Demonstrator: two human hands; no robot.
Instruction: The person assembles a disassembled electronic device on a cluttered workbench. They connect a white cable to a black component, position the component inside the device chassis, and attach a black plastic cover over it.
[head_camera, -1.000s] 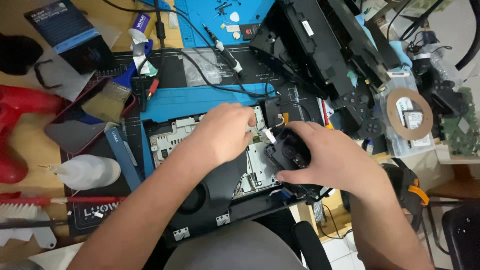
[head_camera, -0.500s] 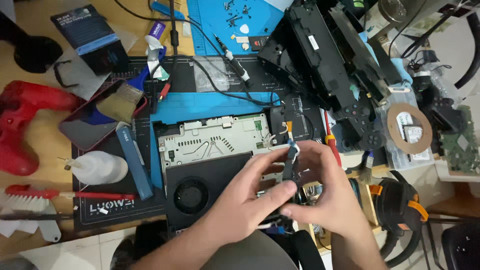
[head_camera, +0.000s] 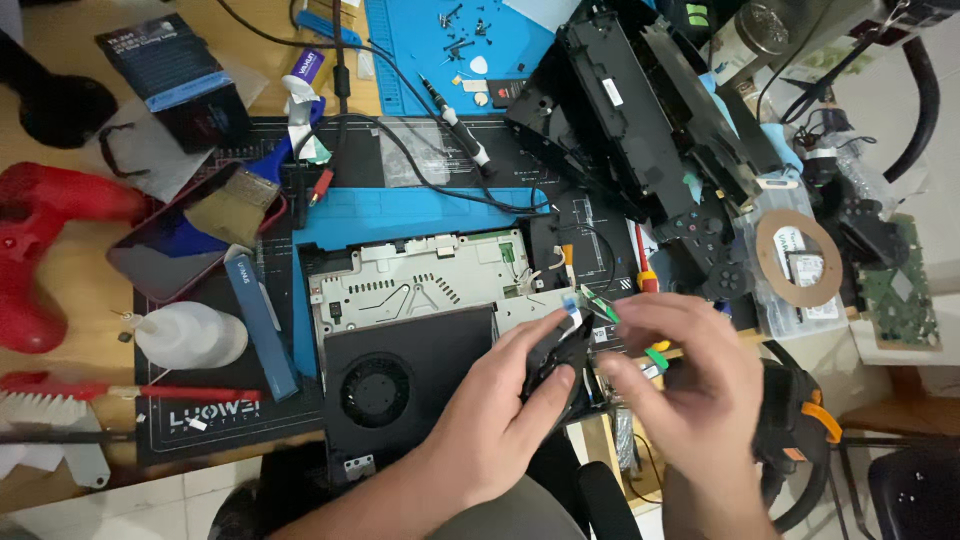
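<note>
head view: left hand (head_camera: 510, 400) grips a small black module (head_camera: 560, 362) over the lower right corner of the opened console (head_camera: 420, 330), thumb and fingers clamped on it. right hand (head_camera: 680, 370) sits just beside, fingertips pinching its blue-tipped ribbon cable (head_camera: 580, 305). a white squeeze bottle (head_camera: 185, 335) lies well left.

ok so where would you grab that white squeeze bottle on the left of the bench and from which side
Take the white squeeze bottle around its round body, from above, fingers across its width. It lies on its side with its thin nozzle pointing left, too slim to grip. A blue flat tool lies close on its right and a red-handled brush just below, so a side approach looks cramped. Both hands, left hand and right hand, are busy with a small black part.
</note>
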